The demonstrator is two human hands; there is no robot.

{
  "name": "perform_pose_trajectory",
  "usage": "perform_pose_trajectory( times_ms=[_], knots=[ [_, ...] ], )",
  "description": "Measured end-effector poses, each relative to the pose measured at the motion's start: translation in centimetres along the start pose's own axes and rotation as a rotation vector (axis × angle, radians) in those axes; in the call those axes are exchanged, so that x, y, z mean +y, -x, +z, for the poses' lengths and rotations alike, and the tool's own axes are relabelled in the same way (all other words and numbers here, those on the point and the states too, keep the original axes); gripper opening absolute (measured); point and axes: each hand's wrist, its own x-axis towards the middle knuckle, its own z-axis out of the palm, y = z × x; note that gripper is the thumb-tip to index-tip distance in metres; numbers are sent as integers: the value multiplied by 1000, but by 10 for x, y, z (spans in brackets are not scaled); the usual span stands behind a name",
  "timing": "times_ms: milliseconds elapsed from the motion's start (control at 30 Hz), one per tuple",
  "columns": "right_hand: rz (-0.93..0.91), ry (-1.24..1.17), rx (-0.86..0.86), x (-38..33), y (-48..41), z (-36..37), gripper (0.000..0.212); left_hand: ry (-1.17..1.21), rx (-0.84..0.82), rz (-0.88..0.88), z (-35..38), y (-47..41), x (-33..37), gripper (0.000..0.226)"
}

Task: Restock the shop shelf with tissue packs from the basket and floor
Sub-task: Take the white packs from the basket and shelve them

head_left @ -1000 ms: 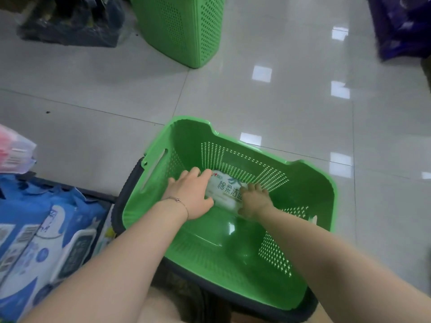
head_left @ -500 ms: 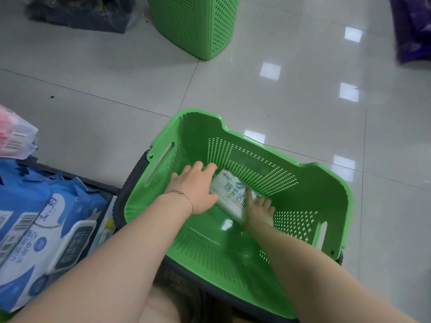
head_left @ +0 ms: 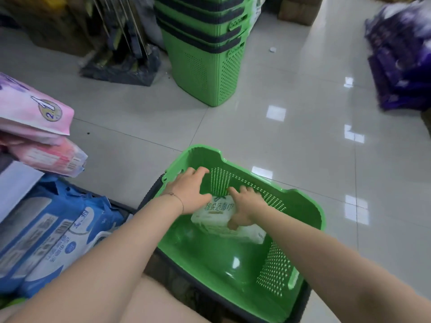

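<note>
A green perforated basket (head_left: 310, 210) sits on the tiled floor in front of me, tilted toward me. Inside it is a white tissue pack (head_left: 219, 217) with green lettering, raised off the basket's bottom. My left hand (head_left: 189, 192) presses against the pack's left end, fingers spread over it. My right hand (head_left: 245, 206) grips its right side, thumb underneath. Both hands hold the pack between them. Blue tissue packs (head_left: 53, 238) lie at the lower left.
Pink packs (head_left: 35, 127) are stacked at the left above the blue ones. A stack of green baskets (head_left: 205, 54) stands on the floor ahead. Purple packs (head_left: 401, 54) lie at the far right. Dark bags and poles stand at the back left.
The pack has been lifted and turned so its lettered face points up, with both hands closing on it. The view has tilted upward, showing more of the shop floor.
</note>
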Motion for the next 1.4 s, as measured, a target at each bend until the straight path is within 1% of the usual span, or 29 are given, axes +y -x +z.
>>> perform_pose_trajectory(
  times_ms=[33,100,200,300,400,500,600,667,800,900,1000,1100,1167,1233,1400],
  knots=[
    [-40,50,9,0,6,-15,108,-11,12,-2,-9,5,1,65],
    [-116,88,35,-3,22,-45,100,-43,41,-7,-27,17,2,68],
    [-240,155,137,-14,47,-87,88,-89,74,3,-50,42,-2,78],
    [-350,284,264,-31,75,-128,88,-95,100,23,-70,76,-8,103],
    [-452,390,350,-54,110,-171,89,-169,170,16,-89,114,-13,129],
    [-543,458,455,-80,146,-210,90,-147,292,-2,-108,150,-24,140],
    [-641,458,545,-105,179,-243,90,-182,401,-43,-127,186,-35,140],
    [-710,435,608,-122,199,-262,94,-174,490,-34,-140,209,-42,140],
    [-824,454,754,-156,229,-286,99,-186,711,-39,-168,254,-53,126],
    [-914,461,873,-178,245,-298,100,-273,867,-47,-187,295,-54,116],
    [-1017,446,979,-199,259,-307,101,-400,981,-68,-205,338,-56,114],
    [-1140,397,1079,-222,274,-312,98,-504,1041,-90,-219,382,-61,108],
    [-1204,382,1137,-241,286,-316,95,-483,1069,-61,-226,414,-64,102],
    [-1256,396,1175,-263,300,-320,96,-489,1078,-60,-232,447,-66,96],
    [-1402,372,1277,-327,332,-320,100,-642,1125,-181,-241,534,-71,86]
  ],
)
